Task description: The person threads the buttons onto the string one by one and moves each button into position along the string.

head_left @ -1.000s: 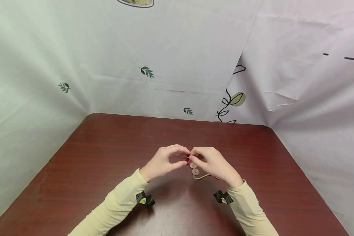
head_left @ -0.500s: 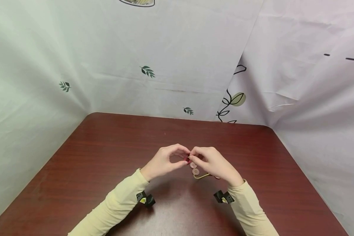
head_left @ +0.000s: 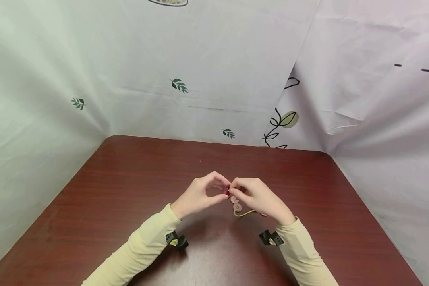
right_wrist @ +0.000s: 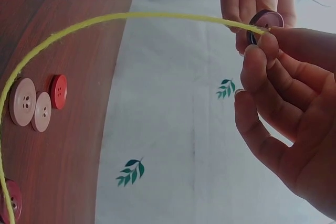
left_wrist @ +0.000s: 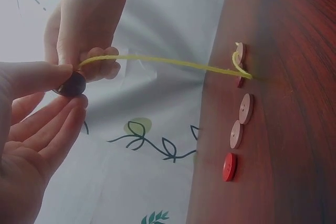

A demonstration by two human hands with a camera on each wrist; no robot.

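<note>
Above the table, my left hand [head_left: 198, 195] holds a dark reddish button [right_wrist: 272, 18] between thumb and fingertips. My right hand [head_left: 260, 196] pinches a yellow string [right_wrist: 131, 16] close to its end, right at the button's face. Whether the tip has entered a hole cannot be seen. From the right fingertips the string runs down to the tabletop, where it loops at a pink button [left_wrist: 241, 52] and a darker red one. Beside these lie two pale pink buttons [left_wrist: 246, 109] and a bright red button [left_wrist: 229, 167].
A dark red-brown wooden table [head_left: 143, 167] carries everything. White printed cloth [head_left: 207, 59] hangs behind it and at both sides. Black wrist cameras [head_left: 271, 239] sit at both sleeves.
The left index finger bends up slightly more around the button. The right hand keeps its pinch in nearly the same place, and the buttons on the table stay put.
</note>
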